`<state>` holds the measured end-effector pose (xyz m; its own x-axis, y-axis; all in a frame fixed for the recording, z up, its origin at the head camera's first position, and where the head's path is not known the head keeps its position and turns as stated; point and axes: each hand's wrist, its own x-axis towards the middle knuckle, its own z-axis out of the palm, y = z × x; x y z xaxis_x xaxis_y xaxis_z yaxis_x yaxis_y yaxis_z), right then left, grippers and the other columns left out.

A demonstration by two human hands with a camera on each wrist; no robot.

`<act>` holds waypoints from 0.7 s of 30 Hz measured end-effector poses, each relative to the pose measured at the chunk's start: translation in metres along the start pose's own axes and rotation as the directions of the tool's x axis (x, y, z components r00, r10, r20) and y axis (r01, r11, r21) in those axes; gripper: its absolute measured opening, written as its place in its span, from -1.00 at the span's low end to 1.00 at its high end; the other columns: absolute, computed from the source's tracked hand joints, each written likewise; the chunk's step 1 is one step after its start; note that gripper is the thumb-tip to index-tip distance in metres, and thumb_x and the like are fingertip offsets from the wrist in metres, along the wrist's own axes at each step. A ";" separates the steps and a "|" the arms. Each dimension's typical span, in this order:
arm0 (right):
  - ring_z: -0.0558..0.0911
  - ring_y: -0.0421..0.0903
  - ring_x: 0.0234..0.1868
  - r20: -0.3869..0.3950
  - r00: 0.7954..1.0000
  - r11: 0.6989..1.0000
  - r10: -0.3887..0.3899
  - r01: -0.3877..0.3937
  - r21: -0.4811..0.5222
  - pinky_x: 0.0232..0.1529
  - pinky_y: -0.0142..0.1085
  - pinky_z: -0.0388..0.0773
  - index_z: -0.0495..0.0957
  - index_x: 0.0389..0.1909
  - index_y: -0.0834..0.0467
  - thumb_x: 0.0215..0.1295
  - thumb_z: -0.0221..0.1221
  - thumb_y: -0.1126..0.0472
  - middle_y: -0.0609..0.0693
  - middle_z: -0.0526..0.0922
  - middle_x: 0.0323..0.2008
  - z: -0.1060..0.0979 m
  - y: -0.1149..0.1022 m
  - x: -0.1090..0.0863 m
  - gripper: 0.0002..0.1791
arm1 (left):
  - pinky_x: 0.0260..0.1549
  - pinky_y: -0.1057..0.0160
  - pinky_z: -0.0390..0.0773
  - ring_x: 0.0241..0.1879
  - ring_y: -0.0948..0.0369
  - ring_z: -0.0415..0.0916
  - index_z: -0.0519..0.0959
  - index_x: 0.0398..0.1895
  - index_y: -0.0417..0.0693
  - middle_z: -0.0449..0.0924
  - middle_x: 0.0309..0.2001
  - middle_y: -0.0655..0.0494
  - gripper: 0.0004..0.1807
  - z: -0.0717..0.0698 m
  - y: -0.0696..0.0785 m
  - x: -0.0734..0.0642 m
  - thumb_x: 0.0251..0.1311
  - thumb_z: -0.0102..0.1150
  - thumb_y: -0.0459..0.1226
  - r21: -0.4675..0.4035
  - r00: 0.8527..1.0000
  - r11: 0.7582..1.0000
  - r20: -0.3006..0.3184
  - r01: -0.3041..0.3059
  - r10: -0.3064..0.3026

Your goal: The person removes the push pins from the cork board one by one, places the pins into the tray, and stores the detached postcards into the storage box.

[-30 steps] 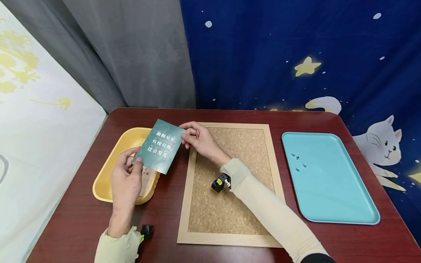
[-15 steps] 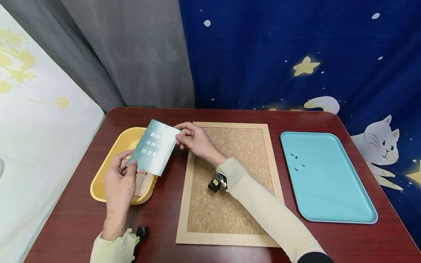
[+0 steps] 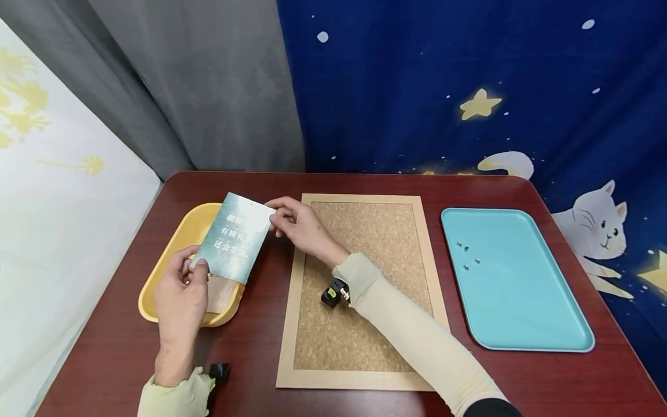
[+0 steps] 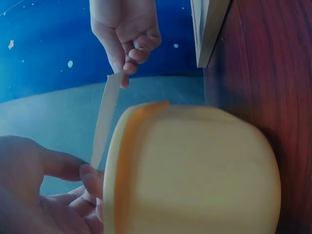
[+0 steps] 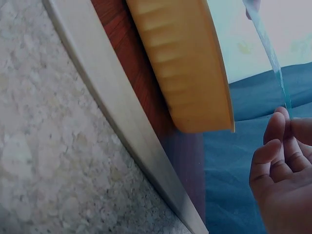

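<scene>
A teal card (image 3: 231,237) with white printed characters is held tilted above the yellow basket (image 3: 147,298). My left hand (image 3: 182,295) pinches its lower left corner between thumb and fingers. At the upper right corner, my right hand (image 3: 302,226) pinches it too. Both wrist views show the card nearly edge-on, stretched between the two hands. Beneath it, a pale beige card (image 3: 220,294) lies in the basket, partly hidden by the teal one. Under the right forearm lies a wood-framed cork board (image 3: 359,341).
A turquoise tray (image 3: 531,289) lies on the right of the dark red table (image 3: 250,370), with several tiny shiny pieces (image 3: 466,267) near its left side. Grey and blue curtains (image 3: 396,87) hang behind the table. A white cloth (image 3: 68,231) hangs at the left.
Both hands have shifted slightly left with the teal card, which now covers more of the basket. Glare has spread over its upper right part. Both hands keep their grip.
</scene>
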<state>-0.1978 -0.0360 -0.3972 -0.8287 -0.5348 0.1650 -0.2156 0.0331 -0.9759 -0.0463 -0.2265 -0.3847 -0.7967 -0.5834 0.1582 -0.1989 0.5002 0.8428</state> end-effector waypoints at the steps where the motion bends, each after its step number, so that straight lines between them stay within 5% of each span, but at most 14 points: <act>1: 0.62 0.37 -0.25 0.000 1.000 1.000 0.000 0.000 0.002 -0.25 -0.33 0.57 0.52 0.27 0.23 0.55 0.11 0.35 0.42 0.66 -0.22 0.001 -0.001 0.000 -0.66 | -0.50 0.51 0.35 -0.50 0.40 0.36 0.65 0.16 -0.05 0.46 -0.49 0.36 -0.68 0.000 -0.001 0.000 0.43 0.08 -0.25 0.013 1.000 1.000 -0.004 -0.003 0.003; 8: 0.61 0.44 -0.21 0.010 1.000 1.000 -0.005 0.005 0.017 -0.01 0.29 0.58 0.51 0.27 0.26 0.53 0.13 0.37 0.49 0.65 -0.18 0.006 0.002 0.002 -0.65 | -0.47 0.52 0.35 -0.45 0.39 0.37 0.65 0.16 -0.05 0.48 -0.44 0.29 -0.68 -0.003 -0.005 0.001 0.46 0.06 -0.23 0.095 1.000 0.995 -0.010 0.004 -0.003; 21: 0.67 0.31 -0.17 0.006 1.000 0.999 -0.003 0.003 -0.034 -0.18 -0.21 0.65 0.54 0.25 0.22 0.49 0.18 0.35 0.34 0.72 -0.23 0.016 0.001 0.003 -0.64 | -0.52 0.49 0.27 -0.50 0.42 0.29 0.65 0.20 -0.07 0.44 -0.39 0.11 -0.66 -0.010 -0.013 0.004 0.46 0.11 -0.20 0.200 1.000 0.980 -0.022 -0.015 0.019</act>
<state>-0.1925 -0.0516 -0.3999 -0.8253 -0.5395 0.1666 -0.2352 0.0601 -0.9701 -0.0415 -0.2418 -0.3898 -0.7877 -0.5874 0.1857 -0.2975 0.6266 0.7203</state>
